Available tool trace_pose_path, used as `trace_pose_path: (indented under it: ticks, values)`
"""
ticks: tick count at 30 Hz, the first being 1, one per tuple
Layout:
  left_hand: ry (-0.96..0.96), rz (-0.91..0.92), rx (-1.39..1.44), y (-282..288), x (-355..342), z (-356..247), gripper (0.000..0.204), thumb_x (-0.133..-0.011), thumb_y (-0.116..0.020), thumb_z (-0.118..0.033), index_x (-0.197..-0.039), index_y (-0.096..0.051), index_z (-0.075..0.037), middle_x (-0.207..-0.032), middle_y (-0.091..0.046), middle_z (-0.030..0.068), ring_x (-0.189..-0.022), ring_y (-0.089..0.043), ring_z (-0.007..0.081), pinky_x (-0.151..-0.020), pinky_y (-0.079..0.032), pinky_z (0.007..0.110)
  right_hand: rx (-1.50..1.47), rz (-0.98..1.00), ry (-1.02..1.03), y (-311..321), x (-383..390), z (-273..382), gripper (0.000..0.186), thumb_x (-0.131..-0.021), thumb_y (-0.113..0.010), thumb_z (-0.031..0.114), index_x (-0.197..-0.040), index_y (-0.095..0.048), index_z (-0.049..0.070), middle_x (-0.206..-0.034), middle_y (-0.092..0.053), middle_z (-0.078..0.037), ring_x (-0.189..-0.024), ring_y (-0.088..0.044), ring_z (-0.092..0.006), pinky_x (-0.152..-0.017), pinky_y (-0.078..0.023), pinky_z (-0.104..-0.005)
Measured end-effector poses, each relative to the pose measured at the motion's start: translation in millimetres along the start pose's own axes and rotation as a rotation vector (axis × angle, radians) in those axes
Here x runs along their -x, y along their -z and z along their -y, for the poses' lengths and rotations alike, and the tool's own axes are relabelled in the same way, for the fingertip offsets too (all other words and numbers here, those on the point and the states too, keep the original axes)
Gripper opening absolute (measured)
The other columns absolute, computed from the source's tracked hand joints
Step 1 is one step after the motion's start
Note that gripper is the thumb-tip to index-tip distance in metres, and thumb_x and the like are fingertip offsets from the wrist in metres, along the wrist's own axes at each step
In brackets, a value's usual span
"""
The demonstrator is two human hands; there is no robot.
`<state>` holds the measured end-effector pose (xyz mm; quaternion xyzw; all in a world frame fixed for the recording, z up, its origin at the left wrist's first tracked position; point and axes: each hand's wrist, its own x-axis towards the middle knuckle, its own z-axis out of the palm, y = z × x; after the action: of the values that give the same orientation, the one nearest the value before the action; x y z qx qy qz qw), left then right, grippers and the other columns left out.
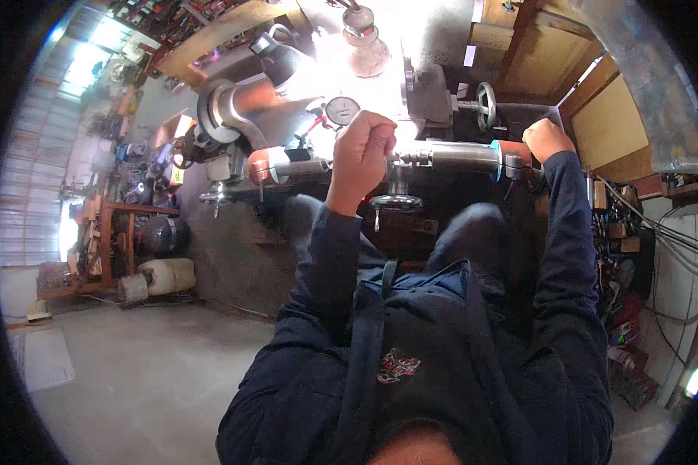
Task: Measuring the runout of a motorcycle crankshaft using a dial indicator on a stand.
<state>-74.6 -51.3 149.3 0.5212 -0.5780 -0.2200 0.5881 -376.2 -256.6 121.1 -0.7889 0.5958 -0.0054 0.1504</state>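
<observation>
A long machine with a shiny metal shaft (464,157) lies across in front of me, between an orange end piece (268,165) on the left and another orange part (512,159) on the right. My left hand (362,161) is closed over the shaft's middle; what its fingers hold, if anything, is hidden. Just beyond it stands a round dial gauge (342,111), beside a red-handled part (313,122). At the machine's right end my right hand (548,141) is closed too, its grip hidden from view. Below the shaft sits a handwheel (396,203).
A second handwheel (485,106) stands behind the shaft. Bright light washes out the area round a grey fitting (367,56). Wooden panels (609,128) rise at the right, with cables (659,225) below. On the left floor lies a whitish canister (169,276) beside cluttered shelving.
</observation>
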Motion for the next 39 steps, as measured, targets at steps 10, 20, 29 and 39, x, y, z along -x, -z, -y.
trace_pose_path:
  ticks: [10, 20, 29, 39]
  values:
    - [-0.063, 0.192, 0.005, 14, -9, 7, 0.016, -0.103, -0.049, -0.015, -0.097, -0.054, -0.001, -0.070, -0.053, 0.0028, -0.063, -0.052, 0.0098, -0.057, -0.043, 0.024, 0.024, 0.018, 0.004, -4, -6, -3, 0.036, -0.085, -0.051, 0.028, -0.094, -0.070, -0.001, -0.106, -0.065, -0.028, -0.102, -0.063, -0.0425, -0.092, -0.050, -0.0475]
    - [0.008, 0.533, 0.210, 36, -33, 19, 0.018, -0.099, -0.055, -0.018, -0.092, -0.056, -0.001, -0.079, -0.057, 0.0022, -0.070, -0.051, 0.0086, -0.065, -0.045, 0.024, 0.000, 0.023, 0.016, 0, -1, -1, 0.036, -0.083, -0.052, 0.029, -0.091, -0.070, 0.000, -0.101, -0.065, -0.028, -0.097, -0.065, -0.0423, -0.088, -0.051, -0.0476]
    - [0.045, 0.611, 0.198, 42, -38, 18, 0.008, -0.087, -0.060, 0.004, -0.090, -0.058, -0.003, -0.083, -0.062, 0.0018, -0.074, -0.056, 0.0093, -0.068, -0.047, 0.025, -0.060, 0.004, 0.126, 2, 4, -1, 0.034, -0.082, -0.052, 0.029, -0.081, -0.069, -0.001, -0.093, -0.065, -0.026, -0.091, -0.064, -0.0430, -0.083, -0.050, -0.0492]
    - [0.048, 0.135, 0.332, 8, -13, 12, 0.021, -0.102, -0.051, -0.017, -0.088, -0.058, -0.003, -0.074, -0.057, 0.0013, -0.066, -0.051, 0.0080, -0.060, -0.042, 0.024, -0.610, -0.155, 0.314, -11, 22, -51, 0.022, -0.100, -0.048, 0.016, -0.099, -0.063, 0.000, -0.092, -0.067, -0.006, -0.088, -0.062, -0.0144, -0.083, -0.047, -0.0286]
